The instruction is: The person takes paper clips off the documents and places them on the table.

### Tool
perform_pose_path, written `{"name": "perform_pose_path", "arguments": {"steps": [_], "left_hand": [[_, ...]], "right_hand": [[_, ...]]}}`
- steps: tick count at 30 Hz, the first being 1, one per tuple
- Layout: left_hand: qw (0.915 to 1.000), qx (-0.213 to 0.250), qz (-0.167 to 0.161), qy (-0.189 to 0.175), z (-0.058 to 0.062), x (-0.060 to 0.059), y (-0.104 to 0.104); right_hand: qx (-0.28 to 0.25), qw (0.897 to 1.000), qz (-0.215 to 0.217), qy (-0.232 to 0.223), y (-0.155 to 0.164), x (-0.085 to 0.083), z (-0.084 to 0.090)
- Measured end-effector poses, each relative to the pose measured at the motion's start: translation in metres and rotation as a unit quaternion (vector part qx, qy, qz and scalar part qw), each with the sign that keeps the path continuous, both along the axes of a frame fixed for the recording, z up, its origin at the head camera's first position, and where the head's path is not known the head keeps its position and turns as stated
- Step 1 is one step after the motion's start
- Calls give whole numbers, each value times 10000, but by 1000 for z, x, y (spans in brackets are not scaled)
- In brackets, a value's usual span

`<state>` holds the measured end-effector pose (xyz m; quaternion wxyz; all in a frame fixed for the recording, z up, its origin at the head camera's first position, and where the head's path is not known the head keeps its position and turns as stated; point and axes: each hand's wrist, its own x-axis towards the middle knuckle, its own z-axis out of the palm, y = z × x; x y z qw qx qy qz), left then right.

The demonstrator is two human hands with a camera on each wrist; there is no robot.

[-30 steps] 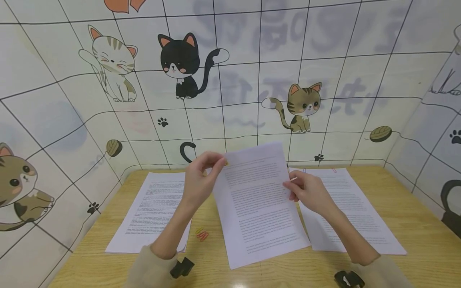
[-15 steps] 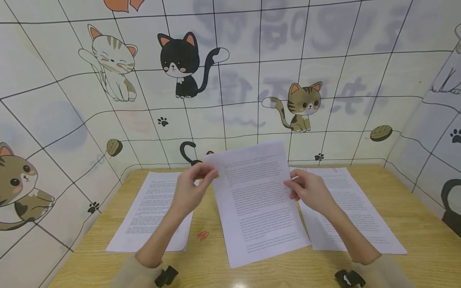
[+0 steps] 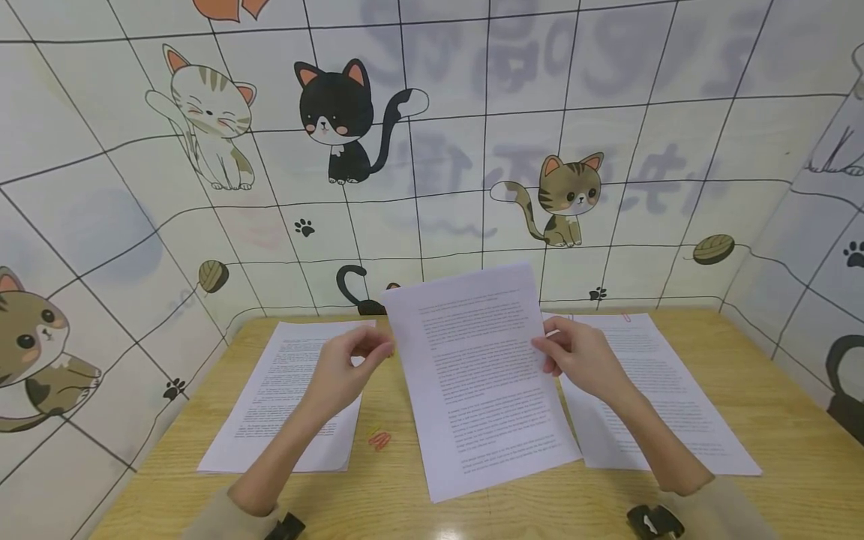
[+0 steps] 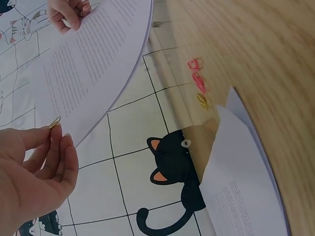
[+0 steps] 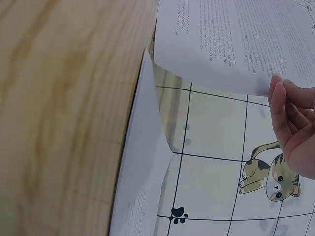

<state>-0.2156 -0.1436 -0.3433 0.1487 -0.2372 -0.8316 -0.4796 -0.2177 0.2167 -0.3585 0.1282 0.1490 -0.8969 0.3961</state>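
Note:
A printed paper sheaf (image 3: 479,375) stands tilted above the wooden table (image 3: 783,405), its lower edge resting on it. My right hand (image 3: 544,349) pinches its right edge; the right wrist view shows the fingers (image 5: 278,98) on the sheet's edge (image 5: 231,44). My left hand (image 3: 383,348) hovers just left of the sheaf, clear of it. Its thumb and forefinger pinch a small gold paper clip (image 4: 54,122), seen free of the paper (image 4: 93,64) in the left wrist view.
A printed stack (image 3: 290,390) lies flat on the left, another (image 3: 655,390) on the right with a red clip (image 3: 626,318) at its top edge. Loose coloured clips (image 3: 379,439) lie between the left stack and the sheaf. Cat-patterned walls enclose the table.
My left hand has drawn the gold clip off the sheaf's top left corner and moved down and left, away from the paper. My right hand keeps its hold.

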Motion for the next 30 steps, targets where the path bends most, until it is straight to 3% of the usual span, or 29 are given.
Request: {"name": "perform_pose_path", "arguments": {"steps": [17,30], "left_hand": [[9935,-1043,-240,-383,-26,-3,-19],[9846,-1490,-516,-749,-44,-4,-23]], "right_hand": [[-60,10000,42,-67,0,0,0],[-69,9999,63,-103,0,0,-1]]}}
